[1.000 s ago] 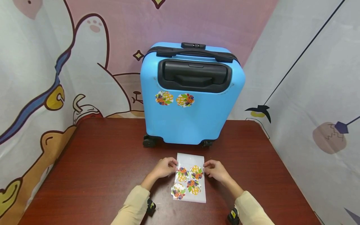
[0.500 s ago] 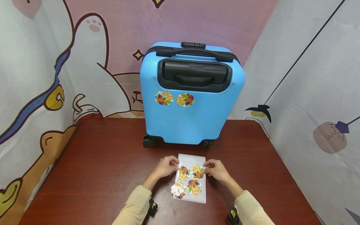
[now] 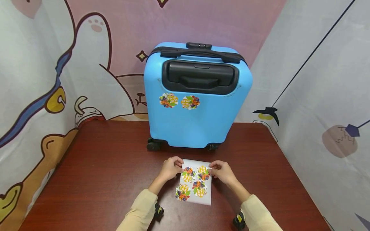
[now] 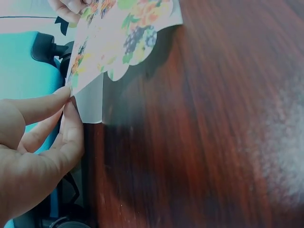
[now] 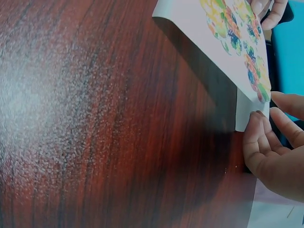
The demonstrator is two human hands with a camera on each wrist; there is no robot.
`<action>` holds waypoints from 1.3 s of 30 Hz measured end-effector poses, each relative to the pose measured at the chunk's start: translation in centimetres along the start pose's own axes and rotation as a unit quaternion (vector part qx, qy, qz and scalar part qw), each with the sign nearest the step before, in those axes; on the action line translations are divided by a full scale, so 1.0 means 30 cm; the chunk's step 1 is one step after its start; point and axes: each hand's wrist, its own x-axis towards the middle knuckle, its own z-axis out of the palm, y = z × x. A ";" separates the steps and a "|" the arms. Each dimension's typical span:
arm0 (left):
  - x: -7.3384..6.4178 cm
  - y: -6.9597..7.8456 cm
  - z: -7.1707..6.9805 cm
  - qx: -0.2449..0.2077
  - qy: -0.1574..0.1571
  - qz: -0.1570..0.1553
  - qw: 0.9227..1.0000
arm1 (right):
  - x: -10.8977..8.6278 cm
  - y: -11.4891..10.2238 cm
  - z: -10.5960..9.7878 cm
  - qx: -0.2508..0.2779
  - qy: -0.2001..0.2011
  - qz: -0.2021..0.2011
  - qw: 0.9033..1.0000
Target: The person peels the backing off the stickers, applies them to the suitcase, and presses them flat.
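A white sheet [image 3: 203,201] bearing several round fruit-print stickers is held between both hands, in front of a blue suitcase [image 3: 196,125]. My left hand [image 3: 170,168] pinches the sheet's left edge between thumb and fingers, as the left wrist view confirms. On the opposite edge, my right hand [image 3: 222,173] pinches the sheet with its thumb and fingertips. Both wrist views show the sheet bent, with its near part raised off the table. The lower-left sticker [image 3: 183,192] juts past the paper's left edge. Two matching stickers [image 3: 190,102] are on the suitcase, side by side below its handle recess.
The suitcase stands upright on its black wheels [image 3: 153,146] at the back of the brown wooden table [image 3: 110,179]. Its black handle panel [image 3: 200,77] faces me. Behind it hangs a cartoon-printed cloth [image 3: 208,22]. Black wrist devices [image 3: 158,211] sit under the sleeves.
Both hands have moved slightly away from me, with the sheet shifting upward in view. The glare on the lower-left sticker has faded. The suitcase stays in place.
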 end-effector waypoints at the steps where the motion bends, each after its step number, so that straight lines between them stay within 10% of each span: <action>1: 0.001 0.001 0.000 -0.001 0.000 -0.002 1.000 | 0.000 -0.002 0.000 0.003 0.001 0.000 1.000; 31: -0.001 0.039 0.020 -0.015 -0.002 0.021 1.000 | 0.003 -0.006 0.025 -0.068 0.071 -0.023 0.995; 39: 0.004 0.035 0.020 -0.022 -0.009 0.009 1.000 | 0.008 0.003 0.019 -0.054 0.031 -0.029 0.998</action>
